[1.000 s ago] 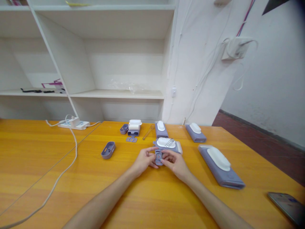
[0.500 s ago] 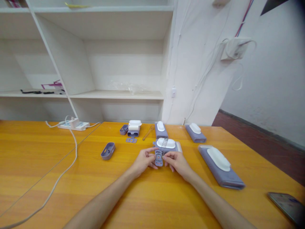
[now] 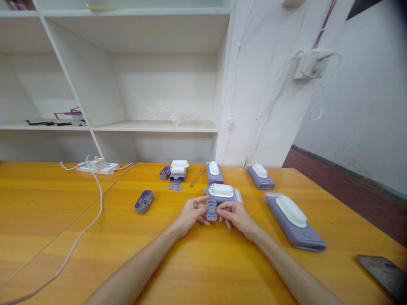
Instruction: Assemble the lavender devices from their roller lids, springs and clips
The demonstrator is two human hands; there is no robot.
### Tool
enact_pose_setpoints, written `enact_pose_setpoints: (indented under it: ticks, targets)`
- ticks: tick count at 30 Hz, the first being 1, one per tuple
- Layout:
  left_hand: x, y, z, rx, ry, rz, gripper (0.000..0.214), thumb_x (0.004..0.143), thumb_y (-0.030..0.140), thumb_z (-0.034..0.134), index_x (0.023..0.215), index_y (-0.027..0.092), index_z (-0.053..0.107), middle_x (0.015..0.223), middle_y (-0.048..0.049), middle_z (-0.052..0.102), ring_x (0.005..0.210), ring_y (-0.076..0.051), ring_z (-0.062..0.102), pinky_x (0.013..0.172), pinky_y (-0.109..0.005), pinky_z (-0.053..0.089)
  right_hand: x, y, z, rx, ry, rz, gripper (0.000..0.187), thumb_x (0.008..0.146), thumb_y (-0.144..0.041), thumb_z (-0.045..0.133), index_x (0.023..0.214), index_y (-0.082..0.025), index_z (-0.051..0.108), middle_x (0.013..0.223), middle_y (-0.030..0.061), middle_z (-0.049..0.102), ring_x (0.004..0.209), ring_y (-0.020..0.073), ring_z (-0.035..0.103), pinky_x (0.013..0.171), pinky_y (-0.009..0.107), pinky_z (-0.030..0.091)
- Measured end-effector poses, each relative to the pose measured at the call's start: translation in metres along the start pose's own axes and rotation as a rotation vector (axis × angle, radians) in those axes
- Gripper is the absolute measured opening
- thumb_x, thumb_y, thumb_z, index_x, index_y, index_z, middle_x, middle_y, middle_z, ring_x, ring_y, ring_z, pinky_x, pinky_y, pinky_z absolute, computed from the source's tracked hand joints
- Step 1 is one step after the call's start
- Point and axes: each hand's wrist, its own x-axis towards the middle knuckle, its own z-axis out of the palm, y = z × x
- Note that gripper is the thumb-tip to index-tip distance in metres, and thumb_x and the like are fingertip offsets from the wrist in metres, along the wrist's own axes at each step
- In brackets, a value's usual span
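My left hand (image 3: 193,212) holds a small grey-purple plastic plate (image 3: 211,210) with round cutouts, tilted up near the table's middle. At the plate's right edge, my right hand (image 3: 234,215) is closed in a pinch. A thin metal coil spring (image 3: 214,189) runs up from between the hands and shows against a white oval pad (image 3: 226,191). Its lower end is hard to make out at my right fingertips. That pad lies on a grey-purple flat case (image 3: 235,197) just behind the hands.
Left of the hands lies an open grey-purple cup-shaped shell (image 3: 144,201). Behind are a white-topped unit (image 3: 178,170), a flat cutout plate (image 3: 174,187) and another spring (image 3: 197,177). More cases (image 3: 305,237) stand right, with a phone (image 3: 383,273). A power strip (image 3: 98,166) trails a cable.
The spring's upper part has shifted left across the white pad and looks less upright. Both hands and the plate stay nearly in place.
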Motion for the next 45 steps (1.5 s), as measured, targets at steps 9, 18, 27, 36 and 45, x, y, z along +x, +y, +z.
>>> enact_pose_setpoints:
  ticks: [9,18,27,36,45]
  targets:
    - [-0.001,0.001,-0.001,-0.003,-0.023,-0.006,0.062,0.071,0.03,0.066,0.125,0.008,0.044,0.079,-0.0116,0.067,0.064,-0.018,0.065,0.054,-0.027,0.053,0.001,0.005,-0.005,0.025,-0.043,-0.017,0.031,0.074,-0.044,0.061,0.08,-0.014,0.063,0.062,0.0001,0.063,0.036,0.0049,0.045,0.037,0.018,0.029]
    - [-0.001,0.001,-0.001,0.014,-0.028,-0.006,0.062,0.071,0.032,0.067,0.124,0.009,0.045,0.076,-0.0094,0.067,0.065,-0.019,0.065,0.055,-0.029,0.054,-0.001,-0.005,-0.007,0.047,-0.098,0.041,0.032,0.072,-0.045,0.062,0.075,-0.013,0.064,0.063,0.0002,0.063,0.036,0.0039,0.043,0.037,0.018,0.025]
    - [-0.002,0.002,-0.001,0.017,-0.036,-0.003,0.063,0.069,0.035,0.068,0.123,0.01,0.046,0.074,-0.0079,0.067,0.062,-0.017,0.064,0.054,-0.027,0.053,-0.001,-0.008,-0.006,0.047,-0.079,0.1,0.027,0.07,-0.041,0.064,0.071,-0.014,0.063,0.058,-0.0011,0.062,0.034,0.0038,0.044,0.034,0.017,0.02]
    - [-0.002,0.002,-0.001,0.004,-0.03,0.005,0.063,0.069,0.035,0.068,0.124,0.011,0.046,0.077,-0.0092,0.067,0.064,-0.018,0.064,0.054,-0.027,0.052,0.0,-0.007,-0.007,0.089,-0.104,0.088,0.03,0.07,-0.044,0.064,0.073,-0.014,0.063,0.06,-0.0011,0.062,0.035,0.0034,0.046,0.034,0.017,0.022]
    - [-0.002,0.003,0.001,-0.02,-0.023,-0.004,0.066,0.068,0.036,0.07,0.124,0.01,0.046,0.078,-0.0097,0.067,0.064,-0.018,0.065,0.053,-0.027,0.053,-0.001,-0.008,-0.006,0.106,-0.086,0.085,0.032,0.068,-0.046,0.065,0.074,-0.014,0.062,0.06,-0.0011,0.063,0.037,0.0042,0.047,0.036,0.017,0.024]
